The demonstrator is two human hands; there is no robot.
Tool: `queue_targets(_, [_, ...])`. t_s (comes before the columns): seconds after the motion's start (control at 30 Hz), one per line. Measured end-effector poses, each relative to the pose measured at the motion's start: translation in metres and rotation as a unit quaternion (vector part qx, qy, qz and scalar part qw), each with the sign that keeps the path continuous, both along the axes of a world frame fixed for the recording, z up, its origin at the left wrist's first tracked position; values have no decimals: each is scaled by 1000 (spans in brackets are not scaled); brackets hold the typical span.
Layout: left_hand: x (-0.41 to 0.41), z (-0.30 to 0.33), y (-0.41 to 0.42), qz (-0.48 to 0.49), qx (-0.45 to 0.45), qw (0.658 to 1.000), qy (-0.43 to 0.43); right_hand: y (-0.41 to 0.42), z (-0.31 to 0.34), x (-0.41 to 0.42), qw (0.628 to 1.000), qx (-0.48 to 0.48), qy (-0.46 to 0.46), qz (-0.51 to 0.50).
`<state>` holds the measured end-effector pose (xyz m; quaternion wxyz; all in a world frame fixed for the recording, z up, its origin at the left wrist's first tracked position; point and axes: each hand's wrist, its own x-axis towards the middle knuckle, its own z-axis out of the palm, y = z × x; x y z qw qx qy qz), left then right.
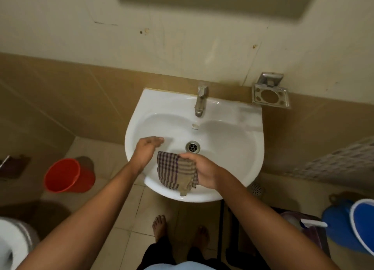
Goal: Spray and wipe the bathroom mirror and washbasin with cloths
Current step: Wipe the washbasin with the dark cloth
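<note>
A white washbasin (232, 140) hangs on the tiled wall, with a metal tap (201, 100) at its back and a drain (192, 146) in the bowl. My right hand (202, 169) holds a checked brown cloth (174, 173) over the basin's front rim, just in front of the drain. My left hand (146, 151) hovers over the left side of the bowl, fingers together, holding nothing and not touching the cloth. The mirror's lower edge (212, 4) shows blurred at the top.
A metal soap holder (270, 95) is fixed to the wall right of the basin. A red bucket (66, 175) stands on the floor at left, a blue bucket (356, 223) and a spray bottle nozzle (313, 223) at right. A toilet edge (12, 241) is bottom left.
</note>
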<state>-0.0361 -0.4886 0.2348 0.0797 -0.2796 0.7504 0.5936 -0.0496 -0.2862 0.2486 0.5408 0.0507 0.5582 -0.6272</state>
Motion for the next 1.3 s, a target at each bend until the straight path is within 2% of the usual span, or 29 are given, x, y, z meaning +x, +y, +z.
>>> queue_targets(0.07, [7, 14, 10, -25, 136, 990, -26, 8, 3, -6, 996, -57, -39, -56])
queue_targets(0.13, [12, 23, 18, -98, 170, 980, -20, 12, 10, -11, 991, -94, -49, -81])
queue_targets(0.2, [10, 31, 21, -152, 167, 974, 2, 16, 17, -16, 991, -97, -40, -88])
queue_targets(0.37, [-8, 41, 21, -147, 156, 976, 32, 21, 29, -23, 991, -28, 17, -130])
queue_targets(0.57, [-17, 46, 20, -148, 241, 959, 28, 25, 26, -6, 956, 107, 101, -254])
queue_targets(0.63, [-20, 47, 22, -175, 244, 953, 29, 22, 24, 4, 928, 167, 166, -289])
queue_targets(0.67, [-22, 47, 23, -189, 241, 951, 32, 21, 22, 9, 901, 214, 228, -300])
queue_targets(0.77, [-28, 46, 30, -225, 241, 943, 39, 14, 23, 28, 790, 335, 405, -315])
queue_targets(0.8, [-30, 47, 34, -234, 243, 940, 38, 10, 26, 35, 780, 335, 424, -316])
queue_targets(0.97, [-34, 49, 63, -309, 251, 916, 40, 2, 35, 61, 812, 290, 378, -336])
queue_targets(1.1, [-31, 49, 93, -366, 251, 895, 29, 24, 33, 75, 805, 282, 311, -419])
queue_targets(1.2, [-27, 47, 119, -401, 256, 880, 6, 44, 23, 84, 806, 222, 232, -497])
queue_targets(1.3, [-23, 45, 152, -448, 218, 867, 10, 68, 13, 98, 796, 167, 184, -552])
